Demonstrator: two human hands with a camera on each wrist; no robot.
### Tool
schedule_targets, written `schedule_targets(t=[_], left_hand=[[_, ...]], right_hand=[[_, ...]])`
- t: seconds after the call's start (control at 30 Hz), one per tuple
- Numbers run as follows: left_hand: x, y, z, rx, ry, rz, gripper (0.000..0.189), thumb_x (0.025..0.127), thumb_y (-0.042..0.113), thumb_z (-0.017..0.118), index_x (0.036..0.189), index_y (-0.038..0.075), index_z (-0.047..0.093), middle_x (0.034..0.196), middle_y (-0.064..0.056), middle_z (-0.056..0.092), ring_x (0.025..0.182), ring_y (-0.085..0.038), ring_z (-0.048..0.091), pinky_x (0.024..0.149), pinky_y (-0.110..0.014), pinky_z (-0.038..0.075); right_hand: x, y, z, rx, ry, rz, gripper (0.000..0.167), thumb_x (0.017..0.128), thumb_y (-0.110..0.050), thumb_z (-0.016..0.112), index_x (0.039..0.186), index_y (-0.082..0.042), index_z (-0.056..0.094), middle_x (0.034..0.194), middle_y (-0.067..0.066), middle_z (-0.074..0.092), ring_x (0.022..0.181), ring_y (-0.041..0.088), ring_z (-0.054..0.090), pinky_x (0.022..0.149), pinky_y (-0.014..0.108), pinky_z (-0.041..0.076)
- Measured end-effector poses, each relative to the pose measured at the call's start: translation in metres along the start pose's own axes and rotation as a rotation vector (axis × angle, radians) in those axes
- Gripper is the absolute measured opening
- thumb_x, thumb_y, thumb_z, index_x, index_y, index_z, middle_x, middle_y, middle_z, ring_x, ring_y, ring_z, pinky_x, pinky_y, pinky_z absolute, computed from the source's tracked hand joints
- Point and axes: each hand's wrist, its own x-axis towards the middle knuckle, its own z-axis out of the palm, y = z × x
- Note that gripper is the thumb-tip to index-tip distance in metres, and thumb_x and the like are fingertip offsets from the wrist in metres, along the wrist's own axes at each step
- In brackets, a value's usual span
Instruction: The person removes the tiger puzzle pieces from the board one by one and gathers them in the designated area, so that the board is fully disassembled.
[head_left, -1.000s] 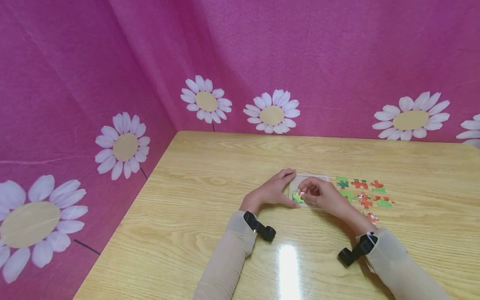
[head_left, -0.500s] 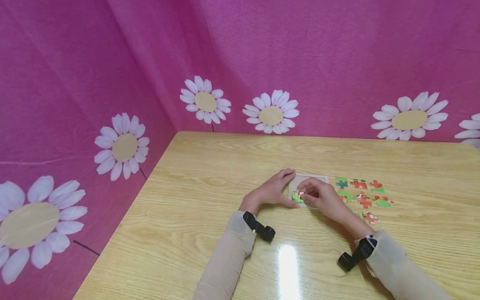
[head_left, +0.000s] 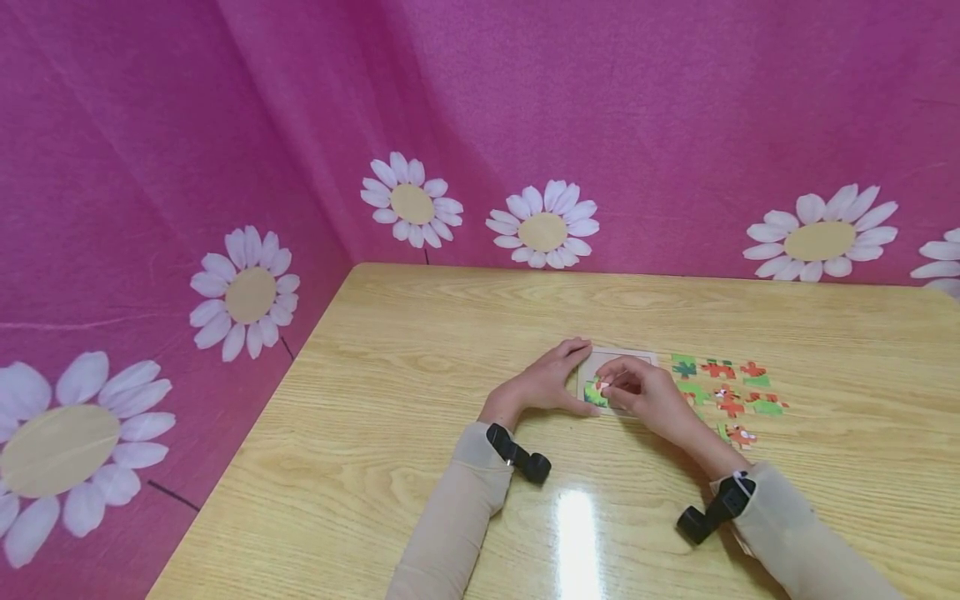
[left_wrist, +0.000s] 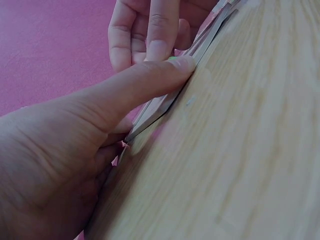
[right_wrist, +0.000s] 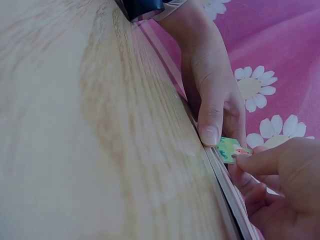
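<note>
A small, flat puzzle tray point(head_left: 619, 350) lies on the table. On its left side my left hand point(head_left: 538, 385) holds it, thumb at the near corner and fingers at the far one. My right hand point(head_left: 647, 397) is over the tray, pinching a green puzzle piece point(right_wrist: 227, 149) with a little red and white on it between thumb and fingers. In the right wrist view the piece is tilted up from the tray, close to the left thumb point(right_wrist: 210, 134). The right hand hides much of the tray's inside.
Several loose orange and green puzzle pieces point(head_left: 729, 400) lie in rough rows just right of the tray, partly behind the right wrist. The wooden table point(head_left: 450, 333) meets a pink curtain point(head_left: 660, 125) with daisies at the back and left.
The puzzle piece in my right fingers has turned slightly over the tray's near left corner. The right forearm has shifted a little, showing more of the nearest loose pieces. The left hand stays put.
</note>
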Motion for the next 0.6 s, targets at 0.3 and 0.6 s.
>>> schedule_targets(t=[0.3,0.6], left_hand=[[0.0005,0.0006,-0.0002,0.005,-0.001,0.003,0.103,0.079,0.044,0.079,0.157,0.011,0.020,0.165,0.000,0.014,0.153,-0.016,0.016,0.126,-0.030,0.019],[0.0001,0.0005,-0.0003,0.000,0.004,0.010,0.102,0.079,0.043,0.078,0.157,0.010,0.020,0.165,0.000,0.016,0.153,-0.016,0.016,0.126,-0.030,0.019]], right_hand=[[-0.0030,-0.0021,-0.0038,0.037,0.008,-0.010,0.022,0.087,0.002,0.069,0.109,-0.002,0.066,0.096,0.016,0.070,0.077,-0.002,0.062,0.064,0.016,0.052],[-0.0080,0.0018,-0.0081,0.064,-0.004,0.033,0.021,0.091,-0.001,0.066,0.112,-0.003,0.064,0.095,0.016,0.069,0.075,-0.002,0.061,0.058,0.018,0.050]])
